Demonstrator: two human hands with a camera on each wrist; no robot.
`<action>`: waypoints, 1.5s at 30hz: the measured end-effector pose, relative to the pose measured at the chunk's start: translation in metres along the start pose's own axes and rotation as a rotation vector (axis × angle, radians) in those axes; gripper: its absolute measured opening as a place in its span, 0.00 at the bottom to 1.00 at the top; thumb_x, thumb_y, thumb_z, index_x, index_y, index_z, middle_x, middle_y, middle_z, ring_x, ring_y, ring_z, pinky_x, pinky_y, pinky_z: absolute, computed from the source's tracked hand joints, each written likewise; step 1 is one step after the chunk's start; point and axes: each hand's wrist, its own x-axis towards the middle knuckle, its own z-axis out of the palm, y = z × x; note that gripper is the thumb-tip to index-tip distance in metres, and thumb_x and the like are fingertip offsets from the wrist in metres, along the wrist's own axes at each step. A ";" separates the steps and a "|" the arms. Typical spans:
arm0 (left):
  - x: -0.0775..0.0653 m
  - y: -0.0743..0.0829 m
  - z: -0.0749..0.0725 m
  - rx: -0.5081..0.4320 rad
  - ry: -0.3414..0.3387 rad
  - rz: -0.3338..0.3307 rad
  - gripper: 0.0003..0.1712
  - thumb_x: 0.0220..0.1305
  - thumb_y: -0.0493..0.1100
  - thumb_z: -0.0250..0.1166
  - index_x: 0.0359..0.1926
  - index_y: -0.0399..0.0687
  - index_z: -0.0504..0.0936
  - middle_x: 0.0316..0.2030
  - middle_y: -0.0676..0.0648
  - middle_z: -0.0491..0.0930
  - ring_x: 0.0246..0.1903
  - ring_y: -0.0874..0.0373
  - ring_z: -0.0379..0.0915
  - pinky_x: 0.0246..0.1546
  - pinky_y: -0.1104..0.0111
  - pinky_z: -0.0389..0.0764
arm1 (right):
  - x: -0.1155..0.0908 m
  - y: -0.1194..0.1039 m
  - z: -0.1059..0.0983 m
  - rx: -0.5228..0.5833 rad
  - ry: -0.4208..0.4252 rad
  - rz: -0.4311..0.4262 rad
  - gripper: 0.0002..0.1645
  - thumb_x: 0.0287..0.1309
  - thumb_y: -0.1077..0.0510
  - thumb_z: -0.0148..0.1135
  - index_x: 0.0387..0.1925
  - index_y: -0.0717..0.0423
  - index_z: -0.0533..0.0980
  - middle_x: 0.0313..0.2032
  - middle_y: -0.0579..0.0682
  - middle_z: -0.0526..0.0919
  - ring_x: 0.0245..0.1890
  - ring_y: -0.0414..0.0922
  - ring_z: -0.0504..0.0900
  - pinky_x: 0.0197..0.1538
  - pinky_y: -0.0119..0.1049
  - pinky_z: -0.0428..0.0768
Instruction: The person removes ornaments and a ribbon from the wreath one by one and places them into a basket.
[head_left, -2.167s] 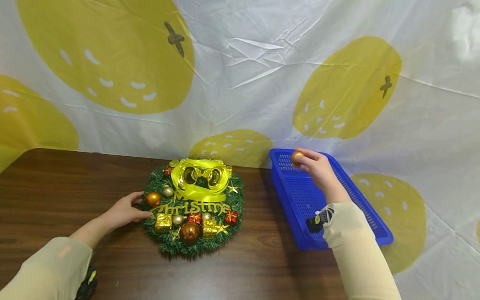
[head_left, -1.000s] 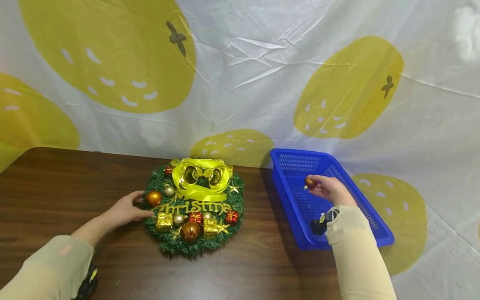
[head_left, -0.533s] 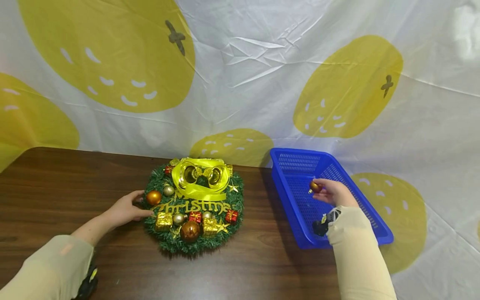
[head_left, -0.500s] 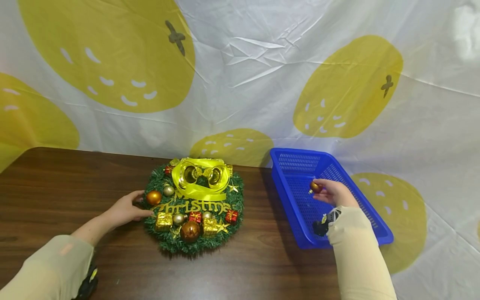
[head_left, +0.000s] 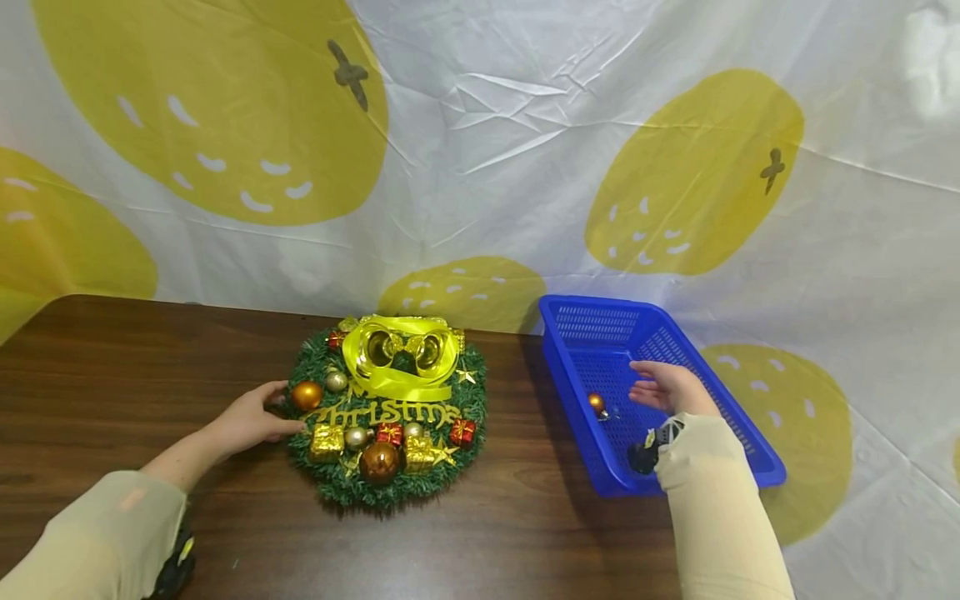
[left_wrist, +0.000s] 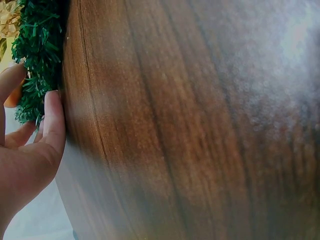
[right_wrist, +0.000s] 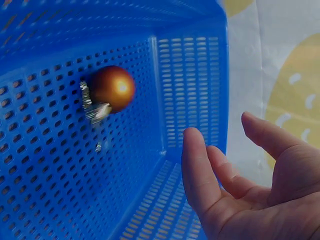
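Note:
A green Christmas wreath lies on the table at left centre, decorated with baubles, small gift boxes, stars and a yellow ribbon with bells. My left hand holds its left edge, fingers and thumb at the green tinsel in the left wrist view. Over the blue plastic basket, my right hand hangs with fingers spread and nothing between them. Below it, an orange bauble with a silvery cap lies on the basket floor near the left wall. The right wrist view shows this bauble apart from the fingertips.
The brown wooden table spreads between wreath and basket. Behind it hangs a white cloth printed with yellow fruit. The basket's perforated walls rise around my right hand.
My right hand has lowered the orange bauble into the basket and let it go; the bauble has dropped to the floor near the left wall. The left hand has stayed at the wreath.

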 end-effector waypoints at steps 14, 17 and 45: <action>-0.005 0.003 -0.001 -0.021 -0.013 -0.006 0.53 0.58 0.44 0.66 0.68 0.20 0.41 0.61 0.18 0.52 0.46 0.40 0.75 0.42 0.60 0.83 | -0.008 -0.037 0.052 -0.001 -0.163 -0.149 0.42 0.66 0.55 0.49 0.72 0.66 0.42 0.64 0.72 0.58 0.29 0.38 0.80 0.41 0.27 0.83; -0.005 0.002 0.000 -0.020 -0.015 -0.009 0.54 0.58 0.44 0.66 0.68 0.20 0.41 0.61 0.18 0.52 0.48 0.39 0.75 0.42 0.60 0.83 | -0.012 -0.042 0.065 -0.044 -0.205 -0.201 0.41 0.67 0.55 0.48 0.71 0.68 0.43 0.68 0.72 0.52 0.41 0.44 0.80 0.43 0.27 0.82; -0.002 0.002 0.000 0.022 0.001 -0.013 0.52 0.59 0.44 0.66 0.68 0.20 0.42 0.60 0.18 0.54 0.41 0.47 0.79 0.40 0.61 0.83 | -0.027 -0.033 0.147 -0.243 -0.370 -0.321 0.32 0.65 0.54 0.53 0.62 0.73 0.62 0.33 0.51 0.79 0.29 0.40 0.82 0.44 0.38 0.84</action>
